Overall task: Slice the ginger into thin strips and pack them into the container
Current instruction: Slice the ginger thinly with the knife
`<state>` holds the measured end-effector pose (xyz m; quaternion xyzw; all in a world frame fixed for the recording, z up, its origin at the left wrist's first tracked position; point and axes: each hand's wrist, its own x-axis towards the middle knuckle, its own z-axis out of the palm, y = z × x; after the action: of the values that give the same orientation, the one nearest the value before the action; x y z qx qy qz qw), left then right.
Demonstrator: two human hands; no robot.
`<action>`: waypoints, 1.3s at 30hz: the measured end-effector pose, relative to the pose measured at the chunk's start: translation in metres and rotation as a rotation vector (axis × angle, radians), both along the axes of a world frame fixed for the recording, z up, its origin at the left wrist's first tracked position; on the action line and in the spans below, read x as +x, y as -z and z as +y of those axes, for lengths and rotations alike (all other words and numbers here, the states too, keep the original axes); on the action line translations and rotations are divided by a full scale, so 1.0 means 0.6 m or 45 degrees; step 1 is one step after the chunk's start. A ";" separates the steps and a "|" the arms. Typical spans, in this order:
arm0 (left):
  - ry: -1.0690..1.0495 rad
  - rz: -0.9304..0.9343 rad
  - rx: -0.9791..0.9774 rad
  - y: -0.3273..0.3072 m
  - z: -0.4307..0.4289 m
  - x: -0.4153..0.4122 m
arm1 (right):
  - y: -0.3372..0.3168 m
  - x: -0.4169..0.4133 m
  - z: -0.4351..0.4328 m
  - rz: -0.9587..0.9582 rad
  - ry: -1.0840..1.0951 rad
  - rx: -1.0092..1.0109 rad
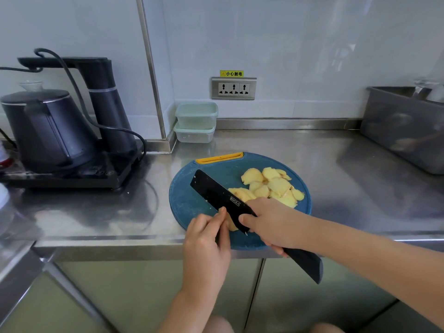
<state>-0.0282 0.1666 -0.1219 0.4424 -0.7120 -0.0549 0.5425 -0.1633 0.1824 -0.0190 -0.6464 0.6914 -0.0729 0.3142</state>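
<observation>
While the right hand (271,224) gripped the black cleaver-style knife (216,193), the left hand (206,239) pinched a small yellow ginger piece (231,225) right beside it on the round blue cutting board (187,200); pale ginger slices (271,186) lay heaped behind, two stacked clear containers (195,122) against the wall (288,56).

Right hand (274,224) grips a knife (216,193) above ginger slices (274,183) on a board (189,205), left hand (204,239) alongside.

Black knife (222,194), pale yellow ginger slices (271,186), blue cutting board (189,200), orange-edged
</observation>
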 end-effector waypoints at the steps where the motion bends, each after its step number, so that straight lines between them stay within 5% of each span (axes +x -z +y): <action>1: 0.000 0.003 0.004 0.000 0.000 0.000 | 0.000 -0.003 0.004 0.016 -0.002 0.009; 8: -0.017 0.037 -0.016 0.003 0.000 -0.005 | 0.001 -0.010 0.022 -0.005 0.005 0.038; 16: 0.011 -0.005 0.049 -0.006 0.001 0.006 | -0.008 0.046 -0.045 0.266 -0.107 -0.049; 30: 0.011 -0.044 0.134 -0.007 0.000 0.013 | -0.035 -0.032 0.011 -0.060 0.185 -0.112; 39: -0.005 -0.087 0.097 -0.011 0.001 0.011 | -0.020 -0.002 0.032 -0.134 0.143 -0.069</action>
<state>-0.0214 0.1670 -0.1154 0.4656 -0.7268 -0.0659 0.5007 -0.1643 0.2014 -0.0069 -0.6100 0.7070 -0.1429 0.3280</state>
